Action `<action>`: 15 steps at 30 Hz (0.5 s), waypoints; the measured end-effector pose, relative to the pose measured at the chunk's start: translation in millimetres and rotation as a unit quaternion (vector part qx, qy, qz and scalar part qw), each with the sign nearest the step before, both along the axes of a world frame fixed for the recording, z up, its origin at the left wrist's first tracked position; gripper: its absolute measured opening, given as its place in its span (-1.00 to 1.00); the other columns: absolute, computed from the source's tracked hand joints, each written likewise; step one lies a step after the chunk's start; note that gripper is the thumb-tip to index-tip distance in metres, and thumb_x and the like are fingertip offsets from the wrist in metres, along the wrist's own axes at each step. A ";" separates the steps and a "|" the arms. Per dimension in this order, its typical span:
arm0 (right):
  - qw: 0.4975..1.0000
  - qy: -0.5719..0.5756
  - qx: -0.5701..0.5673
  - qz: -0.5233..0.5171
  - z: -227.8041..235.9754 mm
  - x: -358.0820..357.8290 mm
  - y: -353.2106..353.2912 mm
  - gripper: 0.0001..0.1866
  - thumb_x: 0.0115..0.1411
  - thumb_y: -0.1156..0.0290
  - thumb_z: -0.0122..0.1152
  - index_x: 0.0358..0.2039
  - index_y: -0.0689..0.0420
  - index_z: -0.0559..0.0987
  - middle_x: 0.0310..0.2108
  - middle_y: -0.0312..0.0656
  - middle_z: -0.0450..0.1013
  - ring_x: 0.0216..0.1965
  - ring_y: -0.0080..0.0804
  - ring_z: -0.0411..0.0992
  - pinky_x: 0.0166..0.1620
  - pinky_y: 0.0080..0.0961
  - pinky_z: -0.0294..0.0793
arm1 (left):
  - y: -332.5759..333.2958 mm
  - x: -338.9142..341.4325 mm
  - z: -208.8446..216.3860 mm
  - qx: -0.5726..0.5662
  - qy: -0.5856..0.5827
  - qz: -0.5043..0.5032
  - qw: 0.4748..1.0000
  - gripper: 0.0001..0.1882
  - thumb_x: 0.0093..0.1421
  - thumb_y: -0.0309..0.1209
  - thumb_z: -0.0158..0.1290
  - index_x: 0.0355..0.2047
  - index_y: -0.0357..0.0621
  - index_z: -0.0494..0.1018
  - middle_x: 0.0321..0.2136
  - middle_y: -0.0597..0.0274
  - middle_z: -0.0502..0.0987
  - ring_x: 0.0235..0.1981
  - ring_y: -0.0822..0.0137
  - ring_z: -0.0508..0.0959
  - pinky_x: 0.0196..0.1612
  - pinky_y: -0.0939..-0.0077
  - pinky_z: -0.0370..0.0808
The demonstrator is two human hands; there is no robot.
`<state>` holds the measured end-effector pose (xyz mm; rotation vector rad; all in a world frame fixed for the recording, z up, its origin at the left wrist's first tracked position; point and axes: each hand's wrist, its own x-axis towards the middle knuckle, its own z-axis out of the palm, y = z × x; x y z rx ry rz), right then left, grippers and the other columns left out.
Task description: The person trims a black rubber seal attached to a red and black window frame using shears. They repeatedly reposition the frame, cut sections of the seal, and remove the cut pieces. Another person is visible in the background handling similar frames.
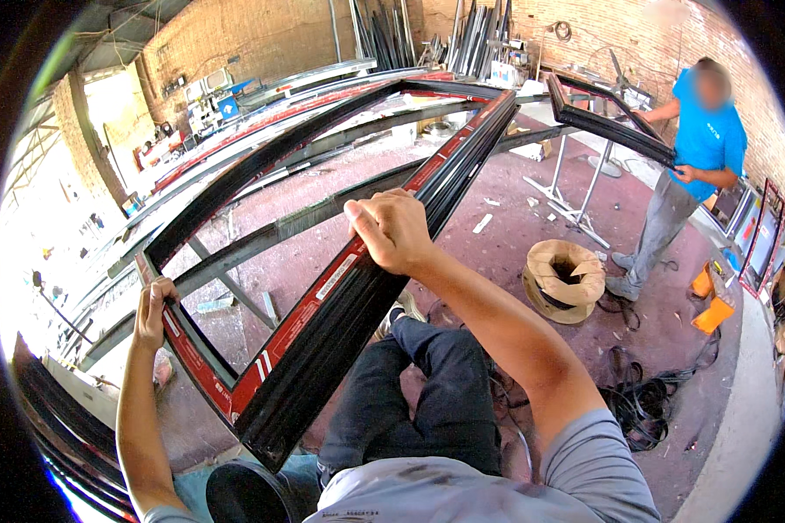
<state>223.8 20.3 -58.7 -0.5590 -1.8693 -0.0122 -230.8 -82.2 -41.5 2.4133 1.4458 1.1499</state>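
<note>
A large rectangular black window frame [327,353], with red protective film along its faces, tilts in front of me over the metal rails. My left hand [154,312] is closed around its short near side, close to the left corner. Farther along, my right hand [392,231] grips the long right side about midway, fingers wrapped over the edge. The frame's near corner points down toward my lap. Its far end reaches over the rails at the back.
Steel rails [301,222] run beneath the frame. At the right, a person in a blue shirt [711,131] holds a smaller black frame [615,131]. On the floor are a paper-wrapped spool [545,283], tangled black strips [641,405] and an orange object [713,314]. Long profiles [61,405] lie at lower left.
</note>
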 end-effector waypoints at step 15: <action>0.989 -0.140 -0.044 -0.025 7.6 157.2 76.8 -0.54 0.46 0.14 -0.27 -0.29 0.11 0.59 -0.21 -0.20 0.56 0.02 -0.31 0.45 0.29 -0.32 0.13 | -35.6 207.9 -2.9 0.134 0.061 0.144 0.979 -0.31 0.40 0.08 -0.35 -0.68 -0.20 0.33 -0.66 -0.03 0.39 -0.55 -0.12 0.44 -0.39 0.05 0.33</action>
